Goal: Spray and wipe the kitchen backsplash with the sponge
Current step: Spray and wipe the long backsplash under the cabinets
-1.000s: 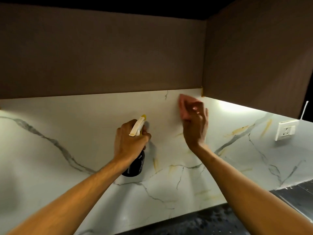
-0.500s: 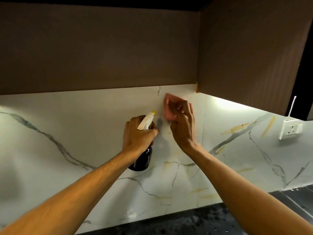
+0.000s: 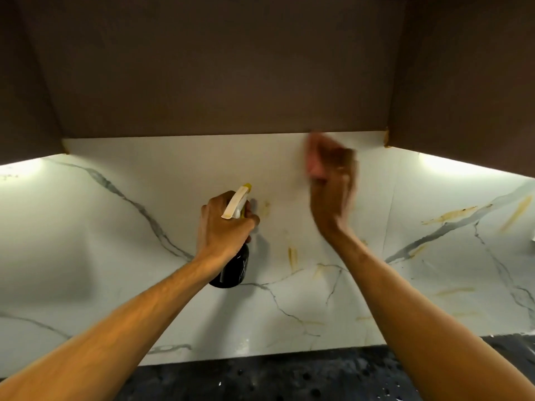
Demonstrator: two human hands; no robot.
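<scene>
The backsplash [image 3: 144, 256] is white marble with grey veins and several yellow-brown smears. My left hand [image 3: 223, 227] grips a dark spray bottle [image 3: 234, 270] with a white and yellow trigger head, its nozzle pointing at the wall. My right hand [image 3: 333, 195] is blurred with motion and presses a pink sponge [image 3: 314, 166] flat against the top of the backsplash, just under the cabinet. Most of the sponge is hidden behind my fingers.
Brown wall cabinets [image 3: 217, 68] hang low over the backsplash and jut forward on both sides. Under-cabinet lights glow at the left and right. A dark speckled countertop [image 3: 275, 380] runs along the bottom. Yellow streaks [image 3: 448, 217] mark the wall at the right.
The view has shifted left, so the wall socket is out of view. My right hand with the sponge has moved up to the cabinet's lower edge. The left hand still holds the bottle.
</scene>
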